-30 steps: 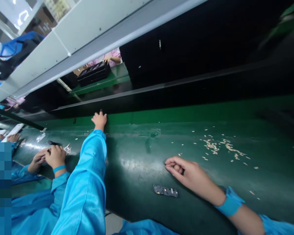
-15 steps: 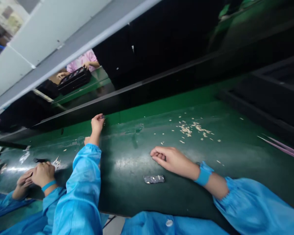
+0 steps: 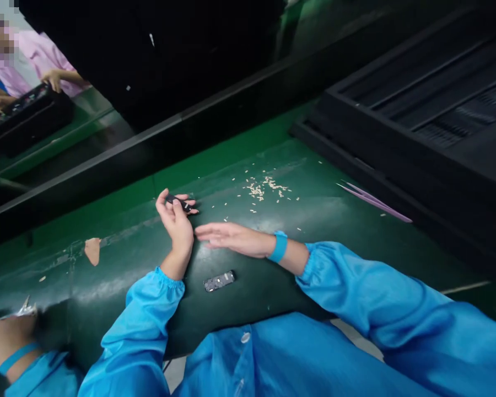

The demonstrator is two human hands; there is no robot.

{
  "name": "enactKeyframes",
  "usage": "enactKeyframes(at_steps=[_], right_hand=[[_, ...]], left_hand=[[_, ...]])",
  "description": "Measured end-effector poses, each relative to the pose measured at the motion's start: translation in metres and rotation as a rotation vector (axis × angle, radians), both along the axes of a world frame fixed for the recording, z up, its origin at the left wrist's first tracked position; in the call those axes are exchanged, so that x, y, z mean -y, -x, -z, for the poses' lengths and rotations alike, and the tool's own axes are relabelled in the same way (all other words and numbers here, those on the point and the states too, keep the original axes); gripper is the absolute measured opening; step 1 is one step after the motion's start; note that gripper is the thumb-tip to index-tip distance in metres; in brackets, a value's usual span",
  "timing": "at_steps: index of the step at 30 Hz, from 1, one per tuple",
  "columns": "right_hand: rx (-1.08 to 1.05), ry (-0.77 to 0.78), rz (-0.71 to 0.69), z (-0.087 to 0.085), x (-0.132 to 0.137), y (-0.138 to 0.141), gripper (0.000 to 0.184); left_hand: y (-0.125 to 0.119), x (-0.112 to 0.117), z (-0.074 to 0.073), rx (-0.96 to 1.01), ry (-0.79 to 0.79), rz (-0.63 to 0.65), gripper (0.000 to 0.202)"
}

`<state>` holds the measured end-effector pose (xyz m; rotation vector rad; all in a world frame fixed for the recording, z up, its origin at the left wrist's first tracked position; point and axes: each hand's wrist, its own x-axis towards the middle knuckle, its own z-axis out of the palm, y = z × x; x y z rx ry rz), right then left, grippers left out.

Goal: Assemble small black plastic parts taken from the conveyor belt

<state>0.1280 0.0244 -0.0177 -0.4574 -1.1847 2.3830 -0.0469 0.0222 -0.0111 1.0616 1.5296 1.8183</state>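
Pinching 1 slim black slab (image 3: 186,205), the left hand (image 3: 179,225) is over the smooth green table (image 3: 268,295), the right hand (image 3: 231,238) outstretched beside it. Nearby lies 1 oblong circuit board (image 3: 220,280); rightward, 1 ridged crate (image 3: 397,135).

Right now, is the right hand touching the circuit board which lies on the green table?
Apart. The head view shows a strip of bare green table between the right hand and the circuit board.

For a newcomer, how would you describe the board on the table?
On the green table, look between the sleeves. The dark board lies nearer the jacket button than the right hand; unlike the black piece in the left hand, it's unheld.
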Motion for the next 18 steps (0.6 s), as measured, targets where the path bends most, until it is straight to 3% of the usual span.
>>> enactKeyframes(at_steps=[2, 7, 9, 13, 18], right_hand=[[-0.008, 0.056, 0.110, 0.003, -0.011, -0.001, 0.043], [0.111, -0.037, 0.653, 0.005, -0.027, -0.013, 0.030], [0.088, -0.058, 0.680, 0.006, -0.022, -0.014, 0.030], [0.121, -0.105, 0.583, 0.008, -0.016, -0.014, 0.033], [0.313, -0.418, 0.715, 0.001, -0.021, -0.019, 0.036]], left_hand=[[-0.004, -0.001, 0.001, -0.029, 0.009, 0.045, 0.045], [-0.027, 0.012, -0.002, -0.032, 0.090, 0.175, 0.040], [-0.032, 0.017, -0.003, 0.021, 0.123, 0.210, 0.040], [-0.032, 0.021, -0.002, 0.091, 0.195, 0.248, 0.046], [-0.036, 0.024, 0.002, 0.133, 0.309, 0.481, 0.050]])
